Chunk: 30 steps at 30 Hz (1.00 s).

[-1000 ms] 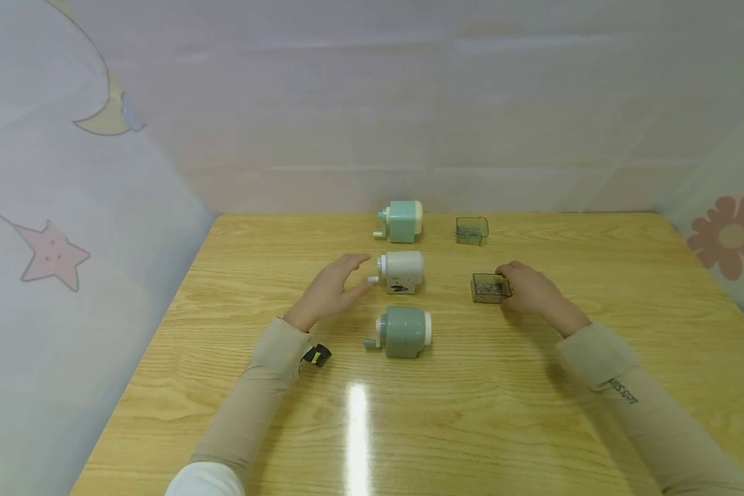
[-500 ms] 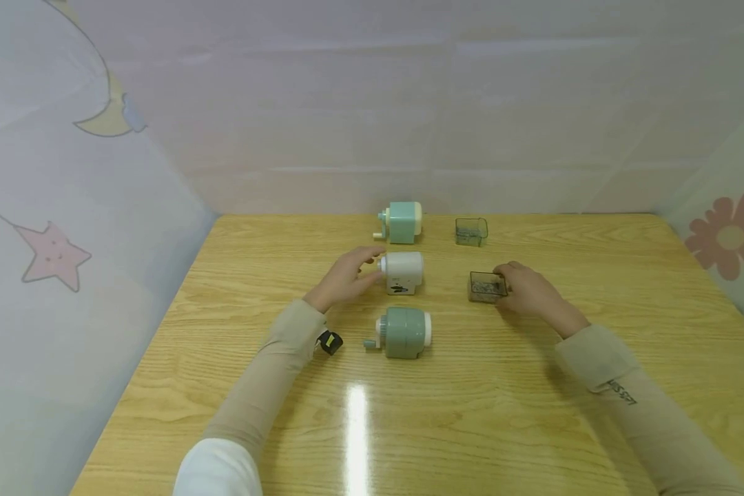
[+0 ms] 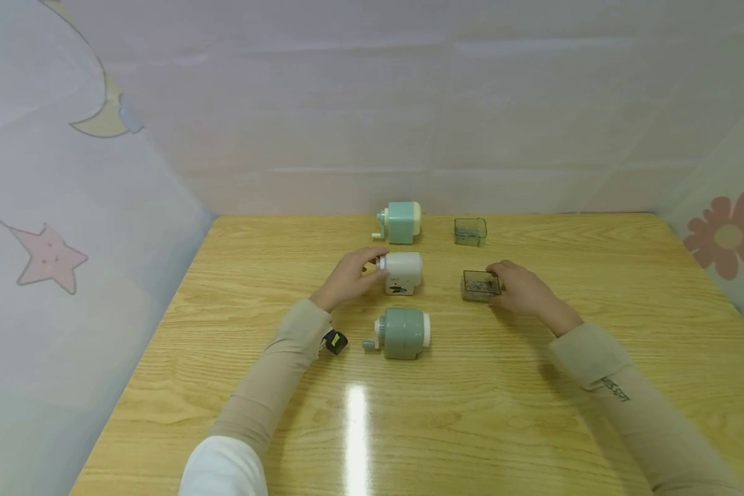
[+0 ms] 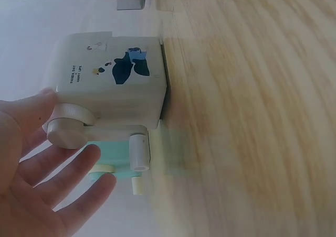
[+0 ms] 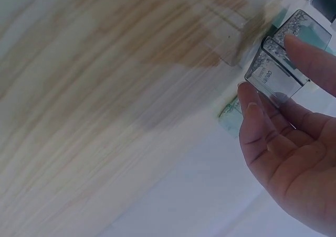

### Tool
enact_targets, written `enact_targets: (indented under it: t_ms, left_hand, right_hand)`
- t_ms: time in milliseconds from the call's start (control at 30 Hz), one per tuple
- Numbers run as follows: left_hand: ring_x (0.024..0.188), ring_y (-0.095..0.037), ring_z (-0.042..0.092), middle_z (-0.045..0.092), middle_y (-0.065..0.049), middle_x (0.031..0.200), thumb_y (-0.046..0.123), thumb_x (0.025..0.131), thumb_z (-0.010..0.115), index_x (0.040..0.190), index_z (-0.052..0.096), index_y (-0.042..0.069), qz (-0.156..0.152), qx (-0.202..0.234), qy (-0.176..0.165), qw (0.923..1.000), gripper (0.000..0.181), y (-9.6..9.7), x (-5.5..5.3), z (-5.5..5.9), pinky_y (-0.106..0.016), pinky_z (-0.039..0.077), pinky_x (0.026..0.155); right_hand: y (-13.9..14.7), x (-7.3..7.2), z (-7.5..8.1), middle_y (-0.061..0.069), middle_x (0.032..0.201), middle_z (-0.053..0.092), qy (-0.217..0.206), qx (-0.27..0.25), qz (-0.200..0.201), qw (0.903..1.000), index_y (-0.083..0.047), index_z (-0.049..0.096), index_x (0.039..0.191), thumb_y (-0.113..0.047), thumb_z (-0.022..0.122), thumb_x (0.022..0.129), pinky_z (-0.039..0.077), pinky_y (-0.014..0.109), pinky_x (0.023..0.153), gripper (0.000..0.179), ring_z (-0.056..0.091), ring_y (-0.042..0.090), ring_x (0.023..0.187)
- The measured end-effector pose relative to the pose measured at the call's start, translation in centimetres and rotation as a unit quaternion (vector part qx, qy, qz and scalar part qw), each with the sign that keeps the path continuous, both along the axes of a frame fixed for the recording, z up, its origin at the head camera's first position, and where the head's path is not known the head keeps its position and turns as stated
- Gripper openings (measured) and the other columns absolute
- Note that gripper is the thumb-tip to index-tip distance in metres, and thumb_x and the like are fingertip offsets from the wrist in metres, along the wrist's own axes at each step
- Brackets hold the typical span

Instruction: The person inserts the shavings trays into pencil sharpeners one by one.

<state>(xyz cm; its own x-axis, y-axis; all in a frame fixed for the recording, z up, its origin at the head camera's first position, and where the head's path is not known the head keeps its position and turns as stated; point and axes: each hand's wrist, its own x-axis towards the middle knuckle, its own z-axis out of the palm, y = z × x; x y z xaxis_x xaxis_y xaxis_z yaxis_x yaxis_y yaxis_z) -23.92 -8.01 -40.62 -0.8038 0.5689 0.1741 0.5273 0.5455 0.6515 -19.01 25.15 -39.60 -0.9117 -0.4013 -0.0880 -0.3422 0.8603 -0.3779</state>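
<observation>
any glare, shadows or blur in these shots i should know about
Head view: a bright glare streak on the wooden table, and a soft shadow beside the right sleeve; left wrist view: hazy, but lettering on the white sharpener is legible; right wrist view: dim and hazy, wood grain soft, though the clear tray shows distinct edges.
</observation>
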Motion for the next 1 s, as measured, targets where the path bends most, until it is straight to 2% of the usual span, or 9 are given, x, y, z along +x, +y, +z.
enact_targets:
  t_ms: [200, 533, 1000]
  left_hand:
    - [0.109, -0.029, 0.059, 0.059, -0.017, 0.128, 0.014, 0.096, 0.062, 0.135, 0.052, -0.003, 0.001, 0.001, -0.006, 1.0, 0.043, 0.1, 0.0, 0.1, -0.039, 0.053, 0.089]
    - [0.108, -0.029, 0.059, 0.06, -0.017, 0.127, 0.012, 0.096, 0.063, 0.135, 0.052, -0.004, 0.006, 0.005, -0.009, 0.9999, 0.043, 0.2, 0.2, 0.2, -0.04, 0.053, 0.088]
    - [0.107, -0.029, 0.059, 0.061, -0.018, 0.125, 0.011, 0.096, 0.062, 0.134, 0.052, -0.003, 0.008, 0.006, -0.003, 0.9999, 0.043, 0.2, 0.4, 0.3, -0.04, 0.053, 0.089]
  right_hand:
    - [-0.6, -0.3, 0.0, 0.034, 0.119, 0.055, 0.0, -0.005, 0.006, 1.0, 0.018, 0.047, 0.128, -0.006, 0.076, 0.082, 0.051, 0.054, 0.082, 0.059, 0.059, 0.042, 0.096]
    - [-1.6, -0.6, 0.0, 0.034, 0.12, 0.054, -0.004, -0.008, 0.013, 0.9999, 0.018, 0.046, 0.129, -0.005, 0.075, 0.083, 0.053, 0.051, 0.079, 0.059, 0.061, 0.039, 0.091]
    - [-2.7, -1.0, -0.2, 0.032, 0.12, 0.055, 0.007, -0.001, 0.019, 0.9998, 0.018, 0.047, 0.129, -0.006, 0.076, 0.083, 0.05, 0.054, 0.087, 0.059, 0.058, 0.044, 0.103]
